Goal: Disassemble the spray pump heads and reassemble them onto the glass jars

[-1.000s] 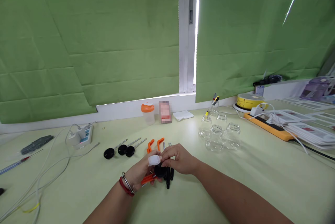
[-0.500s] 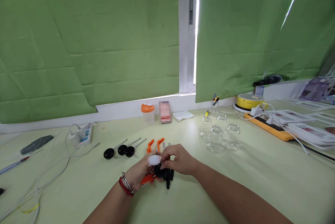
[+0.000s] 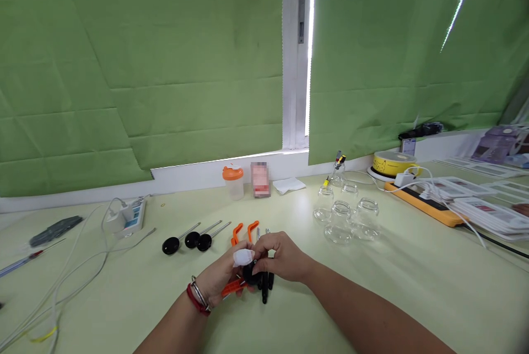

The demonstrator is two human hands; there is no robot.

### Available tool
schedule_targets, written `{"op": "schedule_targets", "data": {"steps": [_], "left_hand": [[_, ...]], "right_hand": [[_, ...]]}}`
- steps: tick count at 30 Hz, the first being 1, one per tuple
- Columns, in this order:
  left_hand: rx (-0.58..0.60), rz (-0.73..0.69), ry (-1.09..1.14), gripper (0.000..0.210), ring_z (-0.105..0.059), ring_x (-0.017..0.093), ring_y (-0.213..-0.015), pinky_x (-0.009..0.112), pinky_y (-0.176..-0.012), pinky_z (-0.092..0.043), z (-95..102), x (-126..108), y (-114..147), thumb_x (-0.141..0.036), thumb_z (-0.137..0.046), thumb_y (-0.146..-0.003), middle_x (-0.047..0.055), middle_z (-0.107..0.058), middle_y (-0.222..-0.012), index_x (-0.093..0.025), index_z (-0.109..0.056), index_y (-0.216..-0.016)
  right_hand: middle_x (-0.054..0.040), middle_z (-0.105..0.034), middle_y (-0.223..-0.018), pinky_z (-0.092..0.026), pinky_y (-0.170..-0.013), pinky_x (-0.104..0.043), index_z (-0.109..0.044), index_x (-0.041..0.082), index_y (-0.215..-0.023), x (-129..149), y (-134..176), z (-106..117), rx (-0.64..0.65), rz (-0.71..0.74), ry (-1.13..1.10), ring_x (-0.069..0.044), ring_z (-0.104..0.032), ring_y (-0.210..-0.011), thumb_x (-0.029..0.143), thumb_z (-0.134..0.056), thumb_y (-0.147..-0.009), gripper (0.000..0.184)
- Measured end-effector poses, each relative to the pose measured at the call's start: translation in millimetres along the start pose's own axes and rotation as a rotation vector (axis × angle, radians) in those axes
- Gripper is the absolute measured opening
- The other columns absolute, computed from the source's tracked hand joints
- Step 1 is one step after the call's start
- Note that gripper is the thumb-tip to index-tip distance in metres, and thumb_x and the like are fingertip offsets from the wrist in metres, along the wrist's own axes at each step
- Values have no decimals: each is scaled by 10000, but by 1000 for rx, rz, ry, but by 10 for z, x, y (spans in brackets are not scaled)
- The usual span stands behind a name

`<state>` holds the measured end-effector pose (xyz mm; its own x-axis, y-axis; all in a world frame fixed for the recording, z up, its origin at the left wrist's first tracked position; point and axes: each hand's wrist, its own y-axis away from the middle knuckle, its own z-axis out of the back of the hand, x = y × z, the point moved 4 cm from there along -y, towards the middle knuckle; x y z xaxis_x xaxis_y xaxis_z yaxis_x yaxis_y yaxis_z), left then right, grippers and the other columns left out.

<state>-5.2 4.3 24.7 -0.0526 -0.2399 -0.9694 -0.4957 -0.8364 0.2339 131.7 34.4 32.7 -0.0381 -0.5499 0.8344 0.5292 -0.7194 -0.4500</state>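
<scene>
**Two-Handed Hold on the Black Disc – Left Supports, Right Works**

The black disc [image 3: 250, 274] is located between the two hands, above the near middle of the table [image 3: 306, 323]. The left hand [image 3: 221, 277] is closed around it from the left side and also grasps an orange handle [image 3: 233, 287], which projects below the fingers. This grip appears to serve as a clamp: the part is steadied from one side, leaving its upper face accessible.

The right hand [image 3: 286, 257] reaches in from the opposite side. Its thumb and fingers are drawn together at the upper edge of the disc; whether they grip the disc itself or a small component on it cannot be told.

Both forearms angle inward and meet at the part. The right wrist is arched with the knuckles uppermost – a pose suited to fine fingertip work. A white wrap [image 3: 243, 257] covers a digit of the left hand.

Black-handled rods [image 3: 264, 290] lie just beside the disc, partly hidden by the right hand. Two orange cranks [image 3: 252, 230] lie just beyond. Three black discs with metal rods [image 3: 171, 245] form a row to the left, and glass jars [image 3: 339, 232] stand grouped to the right, presumably sorted by type for easy reach.
</scene>
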Motion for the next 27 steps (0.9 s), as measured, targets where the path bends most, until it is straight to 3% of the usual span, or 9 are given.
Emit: {"op": "schedule_targets", "data": {"steps": [11, 18, 27], "left_hand": [[-2, 6, 0, 264, -604, 155, -600, 198, -422, -294, 1, -16, 6, -447, -512, -793, 17, -558, -754, -210, -490, -906], [6, 5, 9, 264, -609, 156, -588, 198, -416, -290, 14, 19, -2, -446, -520, -777, 13, -552, -751, -216, -489, -901], [6, 7, -4, 249, -614, 168, -602, 205, -413, -298, 21, 3, -7, -429, -510, -785, 14, -550, -755, -215, -500, -912]], "right_hand": [[-8, -666, -731, -463, -645, -249, -724, 194, -791, -9, 3, -4, 37, 24, -46, -141, -586, -676, 270, -784, -636, 183], [3, -642, -680, -455, -612, -250, -685, 185, -676, -27, 1, -16, -5, -60, 10, -139, -574, -631, 289, -803, -600, 175], [3, -640, -670, -460, -618, -260, -686, 187, -666, -27, -4, -5, -10, -70, -32, -143, -573, -631, 276, -809, -586, 172]]}}
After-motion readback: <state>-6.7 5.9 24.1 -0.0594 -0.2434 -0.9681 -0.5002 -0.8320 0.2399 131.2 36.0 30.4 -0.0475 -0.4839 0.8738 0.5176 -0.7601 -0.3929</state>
